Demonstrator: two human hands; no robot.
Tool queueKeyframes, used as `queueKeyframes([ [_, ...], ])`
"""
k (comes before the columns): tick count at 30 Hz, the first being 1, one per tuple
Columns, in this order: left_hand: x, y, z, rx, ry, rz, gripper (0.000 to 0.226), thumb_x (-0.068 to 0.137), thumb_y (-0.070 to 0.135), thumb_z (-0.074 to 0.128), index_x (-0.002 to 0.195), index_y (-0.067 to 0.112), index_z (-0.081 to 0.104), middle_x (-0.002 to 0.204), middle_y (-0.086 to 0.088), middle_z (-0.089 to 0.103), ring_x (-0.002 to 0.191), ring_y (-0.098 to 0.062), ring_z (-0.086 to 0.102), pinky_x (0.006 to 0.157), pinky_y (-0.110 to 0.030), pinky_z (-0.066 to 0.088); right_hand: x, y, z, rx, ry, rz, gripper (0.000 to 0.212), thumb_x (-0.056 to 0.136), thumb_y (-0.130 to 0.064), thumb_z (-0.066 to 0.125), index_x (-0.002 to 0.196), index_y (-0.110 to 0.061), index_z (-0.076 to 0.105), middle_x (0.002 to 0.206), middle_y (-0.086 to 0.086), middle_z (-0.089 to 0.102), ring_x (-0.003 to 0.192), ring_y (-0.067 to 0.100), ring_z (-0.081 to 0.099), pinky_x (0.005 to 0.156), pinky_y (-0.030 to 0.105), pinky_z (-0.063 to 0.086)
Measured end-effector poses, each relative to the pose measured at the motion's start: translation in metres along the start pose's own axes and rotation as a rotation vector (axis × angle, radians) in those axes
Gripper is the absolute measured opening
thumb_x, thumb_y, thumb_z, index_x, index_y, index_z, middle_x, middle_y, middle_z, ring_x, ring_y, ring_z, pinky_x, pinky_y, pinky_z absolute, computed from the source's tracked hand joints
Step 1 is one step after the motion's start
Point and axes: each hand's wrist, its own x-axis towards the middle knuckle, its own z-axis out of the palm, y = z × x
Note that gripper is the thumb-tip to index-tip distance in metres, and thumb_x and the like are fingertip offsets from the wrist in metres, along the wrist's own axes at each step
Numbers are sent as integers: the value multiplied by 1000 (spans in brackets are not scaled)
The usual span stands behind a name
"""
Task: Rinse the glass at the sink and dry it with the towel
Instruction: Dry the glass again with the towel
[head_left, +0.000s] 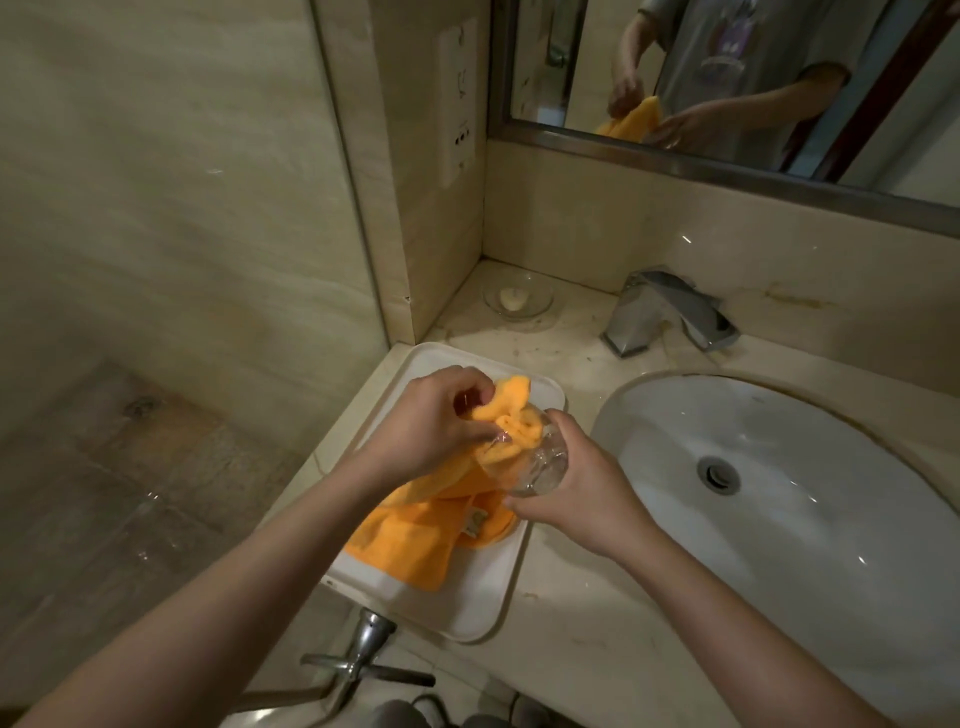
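Note:
A clear glass (535, 465) lies tilted in my right hand (582, 493), its mouth pointing up and left, above a white tray. My left hand (431, 421) grips a bunch of the orange towel (415, 530) and holds part of it inside the glass's mouth. The rest of the towel hangs down and lies on the tray. The white sink (779, 519) is to the right, its basin dry-looking with a metal drain. The chrome faucet (670, 317) stands behind it, with no water running.
The white tray (483, 597) sits on the marble counter left of the sink. A small glass dish (517, 299) with soap is in the back corner. A mirror (727, 78) hangs above. A metal valve (363, 654) sticks out below the counter's front edge.

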Motion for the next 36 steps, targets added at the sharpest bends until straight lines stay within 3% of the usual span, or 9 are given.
queueKeyframes([
  [5, 4, -5, -14, -157, -315, -21, 10, 79, 16, 72, 87, 21, 70, 92, 8, 61, 81, -3, 54, 76, -18, 43, 8, 3, -2, -44, -30, 15, 89, 59, -29, 84, 134, -30, 36, 113, -10, 55, 106, 11, 54, 87, 27, 48],
  [10, 12, -9, -24, -47, -701, -68, 35, 94, 8, 50, 118, 30, 64, 127, 11, 35, 117, -3, 35, 96, -10, 29, 16, 6, -6, -28, -67, 27, 78, 59, -27, 83, 123, -35, 40, 106, -15, 54, 100, 7, 55, 79, 20, 49],
  [14, 15, -19, -39, -512, -475, -219, 40, 85, 0, 59, 116, 25, 59, 128, 18, 47, 120, 0, 46, 95, -17, 46, 21, 10, -10, 106, -52, 73, 75, 58, -27, 85, 121, -33, 45, 111, -13, 60, 101, 5, 59, 85, 25, 52],
  [16, 15, -35, -41, -445, -428, -216, 70, 70, 20, 75, 129, 39, 41, 136, 25, 37, 127, 2, 35, 105, -21, 36, 21, 11, -9, 103, -66, 58, 79, 57, -29, 86, 124, -33, 44, 114, -12, 60, 103, 4, 59, 88, 26, 52],
  [19, 10, -50, -28, -215, -655, -205, 103, 66, 34, 80, 136, 56, 7, 139, 30, 18, 127, 2, 29, 102, -22, 33, 22, 14, -9, 100, -99, 39, 81, 57, -28, 86, 125, -35, 42, 115, -14, 60, 102, -1, 58, 82, 17, 50],
  [24, 15, -63, -5, -222, -398, -75, 64, 75, 39, 71, 129, 49, 37, 129, 23, 46, 120, 6, 44, 105, -34, 41, 31, 17, -10, 85, -124, 72, 91, 58, -31, 85, 134, -33, 36, 119, -13, 57, 108, 5, 57, 90, 24, 49],
  [27, 25, -58, -9, -7, -321, 59, 56, 68, 52, 54, 122, 39, 50, 114, 11, 51, 110, -9, 50, 98, -36, 42, 37, 17, -11, -22, -123, 66, 83, 60, -34, 81, 130, -34, 36, 114, -11, 59, 104, 9, 58, 87, 30, 52],
  [31, 37, -46, -6, 261, -345, 183, 51, 70, 43, 57, 120, 32, 61, 110, 8, 50, 108, -17, 47, 92, -40, 39, 40, 10, -8, -403, -86, 0, 84, 67, -41, 71, 137, -31, 25, 121, 0, 53, 109, 24, 54, 90, 39, 45],
  [36, 44, -41, -3, 29, -455, 109, 36, 75, 23, 67, 112, 24, 66, 101, 8, 50, 99, -12, 51, 88, -22, 42, 43, 2, -1, -685, 3, -96, 84, 77, -36, 65, 143, -27, 14, 130, 3, 45, 116, 28, 49, 91, 37, 35],
])
